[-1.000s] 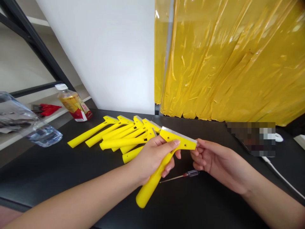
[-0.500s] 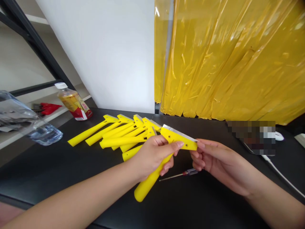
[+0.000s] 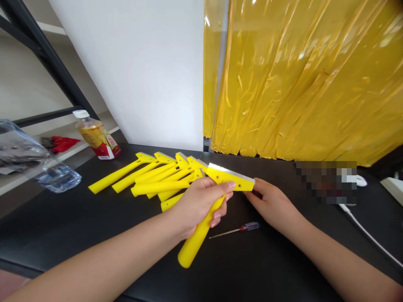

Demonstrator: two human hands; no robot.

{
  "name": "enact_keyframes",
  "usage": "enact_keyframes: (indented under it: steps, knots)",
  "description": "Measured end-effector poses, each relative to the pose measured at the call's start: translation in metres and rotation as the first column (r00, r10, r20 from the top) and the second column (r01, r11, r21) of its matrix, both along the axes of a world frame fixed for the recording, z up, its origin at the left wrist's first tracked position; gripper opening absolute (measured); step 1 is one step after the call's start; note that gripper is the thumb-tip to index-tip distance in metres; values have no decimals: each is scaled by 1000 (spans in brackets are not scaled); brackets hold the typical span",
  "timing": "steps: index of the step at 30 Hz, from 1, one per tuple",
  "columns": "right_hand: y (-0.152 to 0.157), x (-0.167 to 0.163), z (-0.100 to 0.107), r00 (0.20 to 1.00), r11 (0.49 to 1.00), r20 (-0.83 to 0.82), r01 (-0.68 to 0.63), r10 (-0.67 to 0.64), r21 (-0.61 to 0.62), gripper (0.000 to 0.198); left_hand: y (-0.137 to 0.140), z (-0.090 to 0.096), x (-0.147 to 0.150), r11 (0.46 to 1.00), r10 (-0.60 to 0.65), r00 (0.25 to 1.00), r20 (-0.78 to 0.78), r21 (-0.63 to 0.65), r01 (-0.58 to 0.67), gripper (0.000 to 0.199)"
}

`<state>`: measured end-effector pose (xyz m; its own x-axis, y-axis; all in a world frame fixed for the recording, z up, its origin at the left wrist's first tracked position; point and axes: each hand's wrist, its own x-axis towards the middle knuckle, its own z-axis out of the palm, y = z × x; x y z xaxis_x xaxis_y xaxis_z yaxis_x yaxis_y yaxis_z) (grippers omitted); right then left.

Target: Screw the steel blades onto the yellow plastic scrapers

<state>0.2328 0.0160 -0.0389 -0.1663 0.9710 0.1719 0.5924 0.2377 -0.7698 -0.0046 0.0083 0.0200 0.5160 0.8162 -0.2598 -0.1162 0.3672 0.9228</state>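
A yellow scraper [image 3: 197,245] with a metal blade along its top edge is in my left hand [image 3: 204,199], closed around the handle just below the head. My left thumb presses on the face of the head, near two small screw holes. My right hand [image 3: 272,199] is at the right end of the head, its fingertips hidden behind it; whether they grip anything cannot be seen. Beneath the hands, a small screwdriver [image 3: 250,226] with a clear handle lies on the black table. Several more yellow scrapers [image 3: 119,173] lie overlapping in a row to the left.
A drink bottle [image 3: 99,136] with a white cap and a clear plastic bottle [image 3: 61,178] stand at the left by the shelves. Yellow plastic film [image 3: 299,84] and a white panel [image 3: 141,75] rise behind the table. A white cable [image 3: 368,230] runs along the right side.
My right hand has turned and its fingers have moved from the scraper's right corner to behind the head. The held scraper has shifted slightly left.
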Motion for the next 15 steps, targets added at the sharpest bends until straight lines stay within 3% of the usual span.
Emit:
enact_keyframes:
  steps: [8, 15]
  knots:
    - [2, -4, -3, 993, 997, 115, 11, -19, 73, 17, -2, -3, 4, 1000, 11, 1000, 5, -25, -11, 37]
    - [-2, 5, 6, 993, 993, -5, 120, -120, 15, 13, -1, -6, 4, 999, 42, 998, -50, -15, -43, 36]
